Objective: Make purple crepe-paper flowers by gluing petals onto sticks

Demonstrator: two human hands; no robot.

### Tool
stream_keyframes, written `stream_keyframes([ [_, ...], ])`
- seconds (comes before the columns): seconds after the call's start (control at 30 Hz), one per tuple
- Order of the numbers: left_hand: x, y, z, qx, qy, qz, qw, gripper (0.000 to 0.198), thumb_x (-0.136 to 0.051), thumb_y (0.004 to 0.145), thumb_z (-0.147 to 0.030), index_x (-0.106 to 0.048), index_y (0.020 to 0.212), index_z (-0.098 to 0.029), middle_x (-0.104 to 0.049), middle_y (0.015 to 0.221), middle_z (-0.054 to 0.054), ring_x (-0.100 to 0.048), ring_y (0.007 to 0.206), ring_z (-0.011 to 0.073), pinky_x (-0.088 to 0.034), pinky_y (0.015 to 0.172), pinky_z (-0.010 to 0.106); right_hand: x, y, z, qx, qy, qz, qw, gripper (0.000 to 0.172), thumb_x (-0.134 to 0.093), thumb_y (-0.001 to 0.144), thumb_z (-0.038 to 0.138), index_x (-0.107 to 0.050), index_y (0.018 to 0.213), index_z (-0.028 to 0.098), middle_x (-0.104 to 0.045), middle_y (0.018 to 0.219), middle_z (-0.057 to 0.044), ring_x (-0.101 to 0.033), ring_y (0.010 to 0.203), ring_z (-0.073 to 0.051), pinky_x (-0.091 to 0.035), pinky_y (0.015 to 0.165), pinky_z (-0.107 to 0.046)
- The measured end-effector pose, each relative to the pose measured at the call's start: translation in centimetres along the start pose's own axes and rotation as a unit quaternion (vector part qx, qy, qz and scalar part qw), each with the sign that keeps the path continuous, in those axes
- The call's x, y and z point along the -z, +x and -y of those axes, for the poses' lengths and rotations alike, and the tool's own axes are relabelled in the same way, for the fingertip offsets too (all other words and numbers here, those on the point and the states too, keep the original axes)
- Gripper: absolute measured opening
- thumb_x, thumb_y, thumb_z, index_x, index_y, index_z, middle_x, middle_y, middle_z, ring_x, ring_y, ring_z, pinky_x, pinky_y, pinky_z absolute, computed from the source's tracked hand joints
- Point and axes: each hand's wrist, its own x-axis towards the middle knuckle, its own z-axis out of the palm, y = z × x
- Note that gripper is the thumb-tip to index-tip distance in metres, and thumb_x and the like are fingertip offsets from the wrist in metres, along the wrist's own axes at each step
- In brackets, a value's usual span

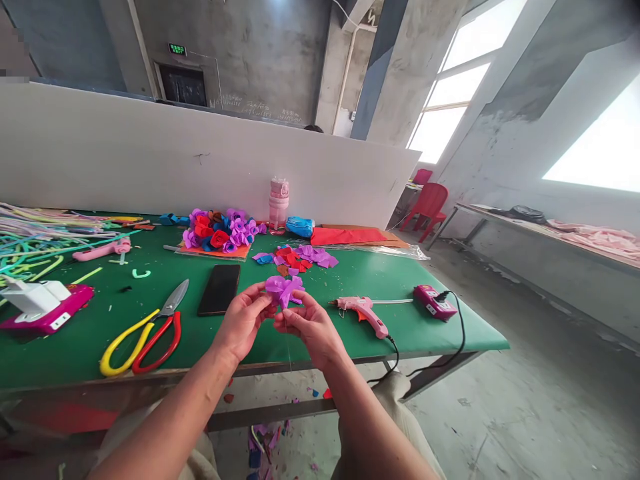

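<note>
A purple paper flower (284, 288) is held up over the front part of the green table. My left hand (244, 319) pinches its left side between thumb and fingers. From the right, my right hand (313, 327) grips the flower's lower right part, fingers closed. A thin pale strand hangs below the fingers; whether it is glue or wire I cannot tell. Just behind the hands lie loose purple, red and blue paper petals (320, 256). A black phone (219, 290) rests beside my left hand, and a pink glue gun (364, 313) lies to the right of my right hand.
Scissors (173, 300) with yellow and red handles lie left. Finished paper flowers (220, 238) are heaped behind, near a pink bottle (279, 203) and red paper (350, 235). Power strips (434, 303) sit right and left; a cord hangs over the front edge. A white panel (200, 160) stands behind.
</note>
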Motion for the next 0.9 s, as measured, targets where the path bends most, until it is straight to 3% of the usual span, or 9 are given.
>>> stream_keyframes([
  [0.2,-0.2,-0.3,0.1,0.017,0.027,0.020,0.999,0.026,-0.073,0.063,-0.030,-0.065,0.081,-0.013,-0.066,0.066,0.002,-0.059,0.058,0.0130,-0.048,0.061,0.027,-0.3,0.0,0.1,0.019,0.006,-0.016,1.000,0.053,-0.079,0.064,0.033,-0.054,0.108,0.018,-0.072,0.072,-0.001,-0.068,0.067,-0.016,-0.052,0.074,-0.031],
  [0.37,-0.2,-0.2,0.3,-0.044,0.140,-0.005,0.989,0.022,-0.070,0.065,-0.034,-0.061,0.068,-0.014,-0.061,0.063,0.000,-0.054,0.059,0.0116,-0.041,0.058,0.024,-0.6,-0.1,0.2,0.023,-0.001,-0.030,0.999,0.050,-0.080,0.061,0.034,-0.057,0.102,0.018,-0.072,0.072,-0.002,-0.068,0.067,-0.016,-0.052,0.074,-0.031],
  [0.57,-0.3,-0.3,0.1,-0.046,0.192,0.002,0.980,0.024,-0.066,0.068,-0.039,-0.063,0.073,-0.015,-0.063,0.071,0.003,-0.055,0.067,0.0143,-0.040,0.059,0.024,-0.4,0.2,-0.1,0.066,0.002,-0.078,0.995,0.028,-0.076,0.065,0.034,-0.061,0.081,0.018,-0.071,0.069,-0.001,-0.066,0.068,-0.015,-0.048,0.074,-0.028],
  [0.73,-1.0,-1.2,0.0,-0.030,0.216,0.032,0.976,0.019,-0.065,0.070,-0.033,-0.060,0.077,-0.016,-0.061,0.069,0.000,-0.048,0.057,0.0094,-0.035,0.051,0.021,0.0,0.5,0.0,0.127,-0.019,-0.139,0.982,0.021,-0.075,0.066,0.033,-0.065,0.074,0.017,-0.068,0.070,0.001,-0.060,0.070,-0.011,-0.044,0.071,-0.023],
  [0.9,-1.8,-1.7,0.7,-0.002,0.147,0.085,0.985,0.027,-0.069,0.069,-0.030,-0.052,0.087,-0.019,-0.064,0.078,-0.001,-0.057,0.058,0.0116,-0.045,0.054,0.024,-0.9,0.5,-0.1,0.138,-0.022,-0.172,0.975,0.024,-0.075,0.064,0.035,-0.064,0.073,0.016,-0.062,0.068,0.002,-0.050,0.055,-0.008,-0.040,0.051,-0.021],
])
